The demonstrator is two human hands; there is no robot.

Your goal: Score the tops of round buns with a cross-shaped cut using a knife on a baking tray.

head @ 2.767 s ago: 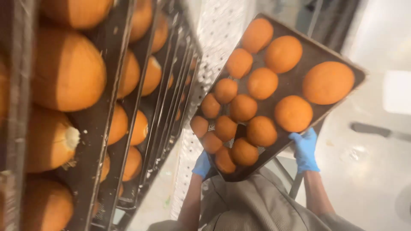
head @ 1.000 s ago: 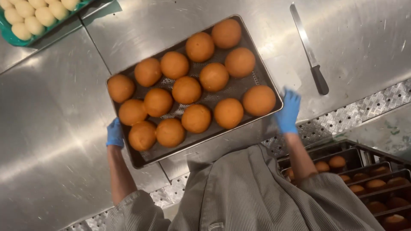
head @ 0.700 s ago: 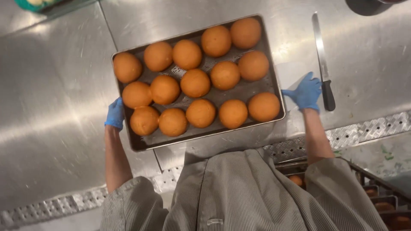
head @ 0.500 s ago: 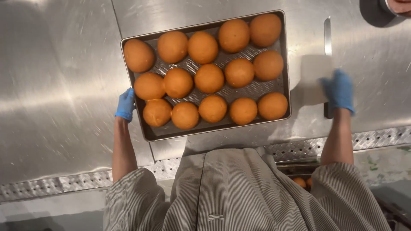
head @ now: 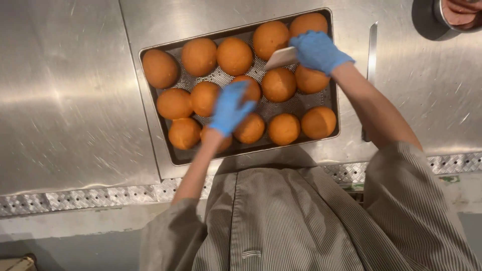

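Head view: right hand grips a pale flat blade over the far buns. Left hand, blurred, fingers spread, steadies a middle bun on the perforated tray resting flat on the steel table.

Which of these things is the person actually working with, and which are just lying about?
In use:
- tray of buns
- white scraper in the right hand
- left hand, reaching over the buns

Lying about:
- knife on the steel table
- round container at the top right corner
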